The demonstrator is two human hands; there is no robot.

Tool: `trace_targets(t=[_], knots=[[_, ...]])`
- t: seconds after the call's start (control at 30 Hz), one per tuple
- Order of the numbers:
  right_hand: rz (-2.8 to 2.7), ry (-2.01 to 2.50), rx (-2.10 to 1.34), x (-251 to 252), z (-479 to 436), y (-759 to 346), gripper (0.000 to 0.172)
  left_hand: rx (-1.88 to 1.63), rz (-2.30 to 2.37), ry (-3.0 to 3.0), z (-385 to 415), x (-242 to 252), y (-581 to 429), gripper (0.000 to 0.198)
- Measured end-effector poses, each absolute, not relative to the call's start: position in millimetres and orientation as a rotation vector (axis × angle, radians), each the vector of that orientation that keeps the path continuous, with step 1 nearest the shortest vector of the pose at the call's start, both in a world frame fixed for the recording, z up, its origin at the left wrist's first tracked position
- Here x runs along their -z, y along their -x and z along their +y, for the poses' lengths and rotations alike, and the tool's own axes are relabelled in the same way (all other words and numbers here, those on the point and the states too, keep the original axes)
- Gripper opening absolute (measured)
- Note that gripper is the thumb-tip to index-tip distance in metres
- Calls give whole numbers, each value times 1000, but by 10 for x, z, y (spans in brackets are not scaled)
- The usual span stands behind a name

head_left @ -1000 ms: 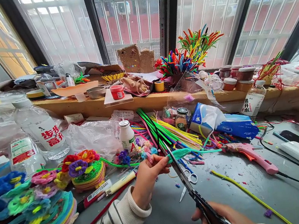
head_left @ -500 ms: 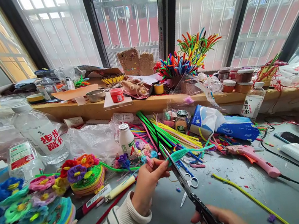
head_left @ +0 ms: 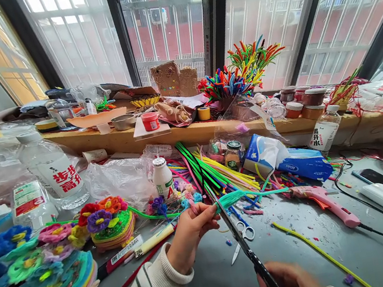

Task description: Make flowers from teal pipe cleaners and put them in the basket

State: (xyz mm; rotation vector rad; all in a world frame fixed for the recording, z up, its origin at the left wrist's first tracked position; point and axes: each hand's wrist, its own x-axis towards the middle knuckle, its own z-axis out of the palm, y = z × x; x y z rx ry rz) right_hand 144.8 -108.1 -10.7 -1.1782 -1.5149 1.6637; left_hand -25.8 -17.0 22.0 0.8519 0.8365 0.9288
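My left hand (head_left: pixel 193 235), in a striped sleeve, pinches one end of a flattened teal fuzzy pipe-cleaner piece (head_left: pixel 231 198). The piece widens like a leaf and runs out to the right as a thin stem. In my right hand (head_left: pixel 293 279), at the bottom edge, is a long slim black-handled tool (head_left: pixel 259 265) with a narrow metal front. Its front crosses the teal piece right beside my left fingertips; I cannot tell the tool's exact kind. Small white-handled scissors (head_left: pixel 243 238) lie on the table just behind the tool.
Pipe-cleaner flowers (head_left: pixel 99 220) stand at left beside a large plastic bottle (head_left: pixel 54 172). Bundled pipe cleaners (head_left: pixel 215 174), a white bottle (head_left: pixel 162 178) and a blue tissue pack (head_left: pixel 302 164) lie behind. At right are a pink glue gun (head_left: pixel 330 205) and a yellow pipe cleaner (head_left: pixel 318 252).
The tool has turned slightly in my right hand, which has shifted a little right. The teal stem now stretches farther right, straighter and flatter. My left hand keeps its pinch.
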Motion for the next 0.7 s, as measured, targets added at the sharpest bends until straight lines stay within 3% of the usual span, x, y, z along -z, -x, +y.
trace_targets(t=[0.7], knots=[[-1520,999,-1718,123,-1033,-1452,52,-876,820,-872,-141,-157,225,20]])
